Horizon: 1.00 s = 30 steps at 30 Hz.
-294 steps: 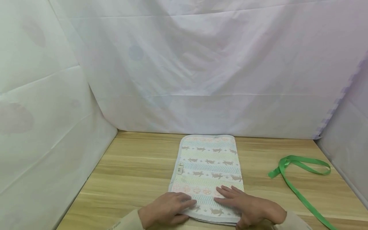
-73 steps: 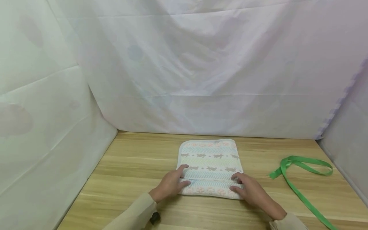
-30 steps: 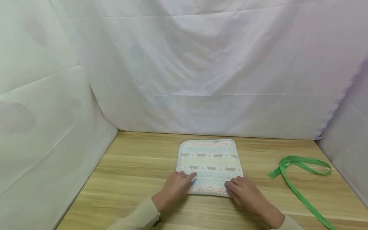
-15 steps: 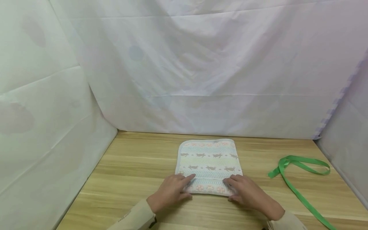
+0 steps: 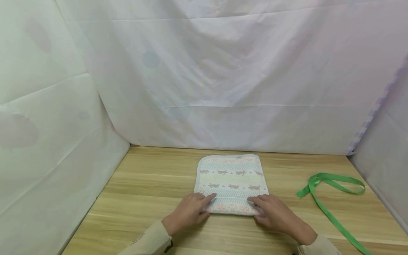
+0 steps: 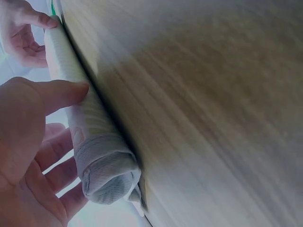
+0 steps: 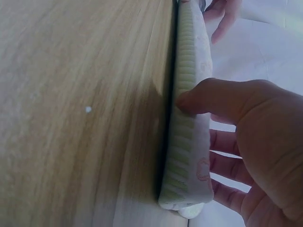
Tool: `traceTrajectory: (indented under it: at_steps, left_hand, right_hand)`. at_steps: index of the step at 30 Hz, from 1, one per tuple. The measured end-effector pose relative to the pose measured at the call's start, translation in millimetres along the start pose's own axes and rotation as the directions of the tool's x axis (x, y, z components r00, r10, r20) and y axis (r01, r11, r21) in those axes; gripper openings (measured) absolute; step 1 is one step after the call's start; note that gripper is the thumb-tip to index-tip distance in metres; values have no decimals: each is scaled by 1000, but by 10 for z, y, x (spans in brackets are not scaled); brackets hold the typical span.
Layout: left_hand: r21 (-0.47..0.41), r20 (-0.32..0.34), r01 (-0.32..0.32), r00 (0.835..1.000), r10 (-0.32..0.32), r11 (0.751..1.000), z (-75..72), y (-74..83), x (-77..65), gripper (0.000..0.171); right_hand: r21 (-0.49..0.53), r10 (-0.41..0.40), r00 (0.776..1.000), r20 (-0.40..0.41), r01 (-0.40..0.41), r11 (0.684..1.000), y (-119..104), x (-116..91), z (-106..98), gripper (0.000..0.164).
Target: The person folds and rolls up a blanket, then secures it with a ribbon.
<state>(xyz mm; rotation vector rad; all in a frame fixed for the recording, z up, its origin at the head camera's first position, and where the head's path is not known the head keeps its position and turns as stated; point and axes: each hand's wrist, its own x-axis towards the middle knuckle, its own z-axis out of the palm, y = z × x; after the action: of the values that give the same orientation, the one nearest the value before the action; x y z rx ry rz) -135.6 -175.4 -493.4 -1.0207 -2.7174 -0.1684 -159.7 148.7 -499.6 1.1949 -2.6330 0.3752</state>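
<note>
Midway along the bench point(image 5: 153, 173), left hand point(image 5: 189, 209) and right hand point(image 5: 274, 213) hold the two ends of a partly rolled turtle-print cloth point(image 5: 232, 177).
Just ahead of the wrists, the near-edge roll point(image 5: 232, 208) has its long axis running left to right between the hands, so neither is nearer; each curls partway round its end, thumb on the near face, fingers beyond. The left wrist view shows a hollow coil point(image 6: 111, 182) that the head view hides; the right end looks flatter, though the dim wrist views leave grip firmness uncertain. Past the roll, flat cloth stretches away from the person. A green ribbon point(image 5: 333, 220) lies off right, apart from the cloth; behind hangs a white sheet point(image 5: 223, 71).
</note>
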Motion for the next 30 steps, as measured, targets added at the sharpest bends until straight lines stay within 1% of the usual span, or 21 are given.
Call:
traceTrajectory:
  at_steps: [8, 12, 14, 20, 24, 26, 30]
  left_hand:
    - [40, -61, -52, 997, 54, 998, 28, -11, -5, 49]
    - [51, -99, -85, 991, 89, 995, 27, -19, 4, 45]
    - [50, -103, -91, 990, 96, 995, 25, -23, 12, 44]
    - [43, -77, -79, 994, 82, 996, 2, -31, 33, 42]
    - [40, -64, -77, 995, 79, 996, -38, -29, 44, 43]
    - [22, -50, -76, 996, 77, 997, -61, -28, 47, 44]
    - [-53, 3, -54, 999, 54, 997, -87, -38, 58, 45]
  right_hand:
    - [11, -12, 999, -30, 12, 1000, 6, -14, 12, 46]
    - [32, -32, 998, -62, 34, 999, 15, -13, 18, 44]
    - [44, -46, 995, -85, 50, 998, 19, -11, 20, 43]
    - [68, -80, 986, -148, 91, 994, 21, -8, 24, 42]
    - [119, -86, 984, -157, 105, 987, 12, -7, 6, 42]
    - [149, -82, 985, -151, 105, 983, 10, -8, -8, 42]
    - [202, -69, 988, -137, 96, 975, 10, -5, -22, 39]
